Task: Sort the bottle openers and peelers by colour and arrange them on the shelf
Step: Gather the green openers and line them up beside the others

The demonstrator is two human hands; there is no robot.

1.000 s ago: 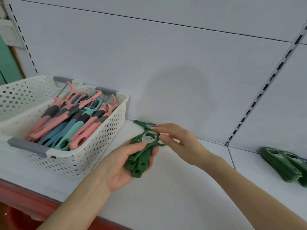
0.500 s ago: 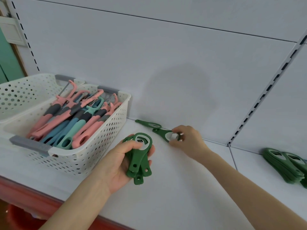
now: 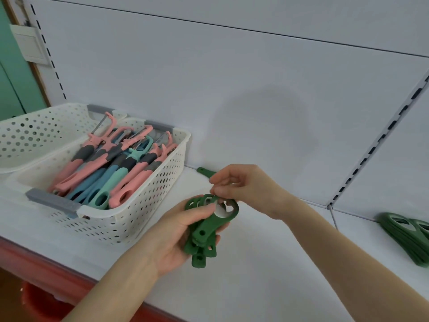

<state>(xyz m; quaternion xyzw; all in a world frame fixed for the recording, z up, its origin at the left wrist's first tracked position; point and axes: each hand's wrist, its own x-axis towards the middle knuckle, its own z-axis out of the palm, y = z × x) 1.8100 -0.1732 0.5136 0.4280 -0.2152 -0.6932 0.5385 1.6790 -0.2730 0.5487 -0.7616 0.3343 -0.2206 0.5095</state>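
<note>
The left hand (image 3: 171, 231) grips a stack of green bottle openers (image 3: 202, 238), one colour together; the right hand (image 3: 246, 187) pinches the top opener (image 3: 229, 213), probably to shelve it.

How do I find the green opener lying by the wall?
From the white basket of peelers, look right along the back of the shelf. A green opener lies there, behind the right hand. Unlike the bunch in the left hand or the far-right pile, it lies loose by the wall.
</note>
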